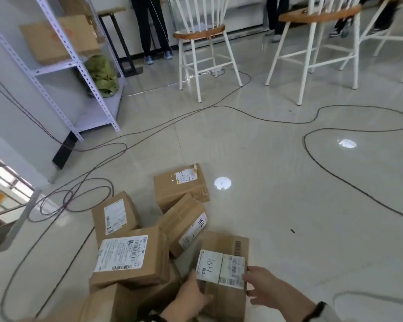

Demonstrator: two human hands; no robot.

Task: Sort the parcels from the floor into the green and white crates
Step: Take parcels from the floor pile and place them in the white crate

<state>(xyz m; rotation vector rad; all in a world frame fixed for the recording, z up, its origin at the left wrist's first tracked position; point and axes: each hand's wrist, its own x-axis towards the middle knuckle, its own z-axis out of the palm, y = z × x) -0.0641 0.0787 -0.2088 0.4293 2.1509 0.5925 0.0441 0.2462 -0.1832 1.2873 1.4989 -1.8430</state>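
Two hands clamp one cardboard box (221, 266) marked A34 between them. The left hand (191, 296) curls round its left side and the right hand (263, 289) grips its right edge. Other boxes (135, 270) lie piled on the floor (289, 182), just left of and beyond the left hand.

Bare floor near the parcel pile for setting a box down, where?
Best: the glossy tile floor right of the brown cardboard parcels, bounded by the black cable loop. Also the strip beyond the pile, short of the white wooden chairs. Crowded: left of the pile, where coiled cables lie.
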